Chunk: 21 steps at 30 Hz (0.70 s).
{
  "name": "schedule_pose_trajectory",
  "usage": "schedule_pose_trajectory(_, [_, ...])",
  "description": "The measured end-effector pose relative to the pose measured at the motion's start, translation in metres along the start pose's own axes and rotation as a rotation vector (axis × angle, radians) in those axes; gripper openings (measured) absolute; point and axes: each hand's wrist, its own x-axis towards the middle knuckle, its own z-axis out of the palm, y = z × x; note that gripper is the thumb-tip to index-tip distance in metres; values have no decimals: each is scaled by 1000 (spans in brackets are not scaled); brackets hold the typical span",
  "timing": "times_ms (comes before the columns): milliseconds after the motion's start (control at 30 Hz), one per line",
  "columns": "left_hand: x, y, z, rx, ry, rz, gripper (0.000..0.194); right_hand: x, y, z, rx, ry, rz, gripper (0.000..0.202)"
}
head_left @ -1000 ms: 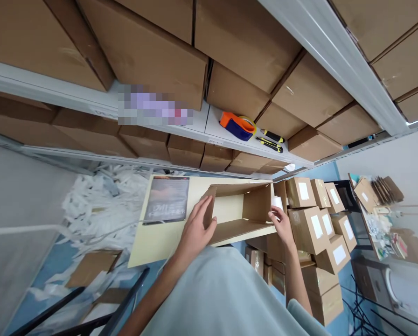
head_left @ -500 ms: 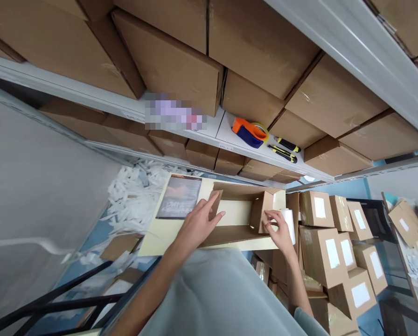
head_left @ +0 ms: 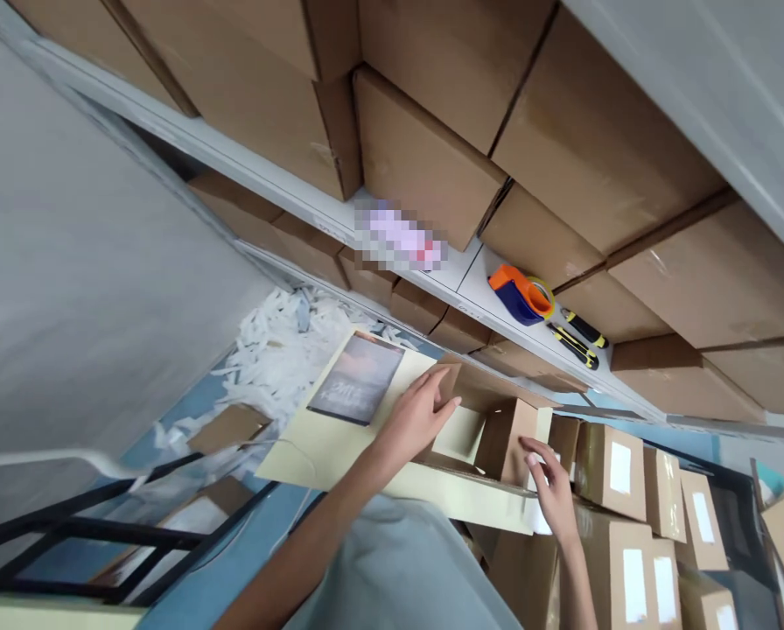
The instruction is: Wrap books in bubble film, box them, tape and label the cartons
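Note:
An open cardboard box (head_left: 521,442) lies in front of me on a pale yellow tabletop (head_left: 293,459); the tabletop shows through its middle. My left hand (head_left: 415,420) rests at the box's left end, fingers stretched along the flap there and thumb spread away. By the outside of the right end panel is my right hand (head_left: 549,481), its fingers bent and apart, the fingertips at or close to the cardboard. Neither hand grips the box. A dark printed sheet (head_left: 357,378) lies flat to the left of the box.
A shelf (head_left: 477,271) beyond the table bears large cartons, an orange and blue tape dispenser (head_left: 520,296) and two yellow-black utility knives (head_left: 581,337). White paper scraps (head_left: 280,341) cover the floor at left. Labelled cartons (head_left: 619,472) are stacked at right, and a black metal frame (head_left: 83,534) stands lower left.
My view has turned, so the shelf and box appear farther right and lower. Both hands stay near the box's ends; the right-hand fingers have shifted slightly on or near the end panel.

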Motion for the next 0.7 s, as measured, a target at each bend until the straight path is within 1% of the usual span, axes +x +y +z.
schedule_pose_trajectory(67, [0,1,-12,-82,-46,1,54,6,-6,0,-19,-9,17,49])
schedule_pose_trajectory(167, [-10,3,-27,-172,-89,13,55,11,-14,4,-52,4,36,50])
schedule_pose_trajectory(233, [-19,6,-32,-173,-57,41,53,12,-20,8,-64,16,39,51])
schedule_pose_trajectory(300, [-25,10,-31,-157,14,77,49,14,-27,12,-64,12,39,50])
schedule_pose_trajectory(400, [-27,15,-26,-144,107,124,46,18,-37,17,-66,11,41,49])
schedule_pose_trajectory(467, [-25,15,-24,-147,119,128,45,22,-42,18,-83,14,53,50])
schedule_pose_trajectory(533, [-21,13,-26,-166,79,117,42,25,-45,17,-104,3,76,51])
schedule_pose_trajectory(600, [-18,9,-30,-190,6,115,42,27,-46,15,-119,-15,102,53])
schedule_pose_trajectory(700, [-18,1,-38,-210,-98,137,53,27,-47,13,-115,-17,127,53])
